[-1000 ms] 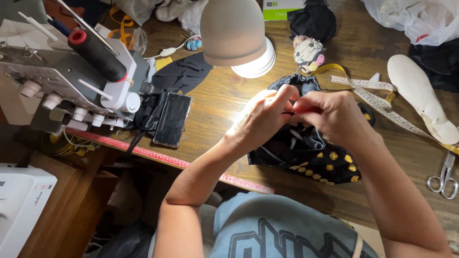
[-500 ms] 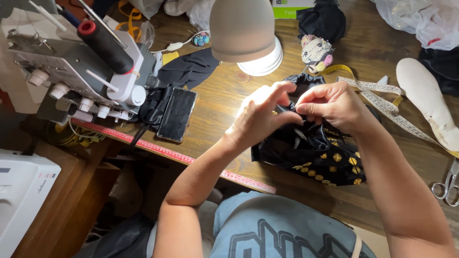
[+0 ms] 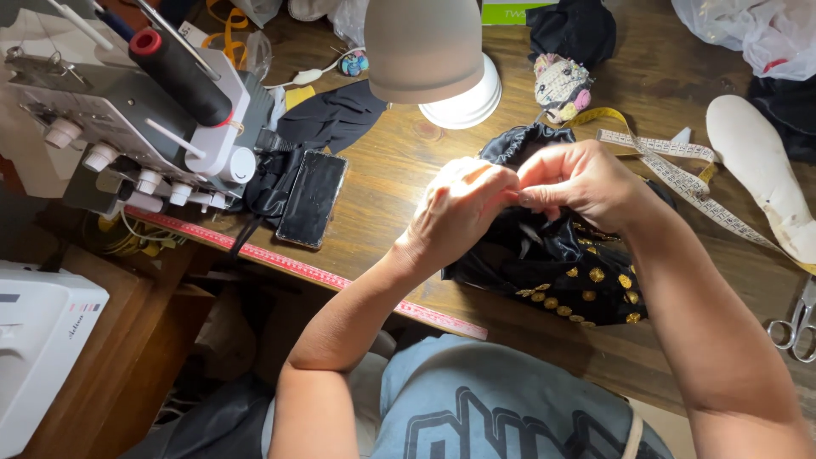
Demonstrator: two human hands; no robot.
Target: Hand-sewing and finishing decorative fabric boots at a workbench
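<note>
Since a second ago the left hand [image 3: 459,212] and right hand [image 3: 582,183] have been drawn closer over the black gold-dotted fabric [image 3: 565,272] on the counter [image 3: 399,178], each grip pinched shut on something too small to be made out.

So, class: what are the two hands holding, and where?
Both hands, left and right, pinch the top edge of the black fabric.

A dark wooden bench [image 3: 391,183] fills most of the frame, with a red ruler strip [image 3: 297,268] along its near edge. A grey lamp shade [image 3: 422,47] hangs at upper centre, lighting the wood. Lower left lies shadowed floor.
</note>
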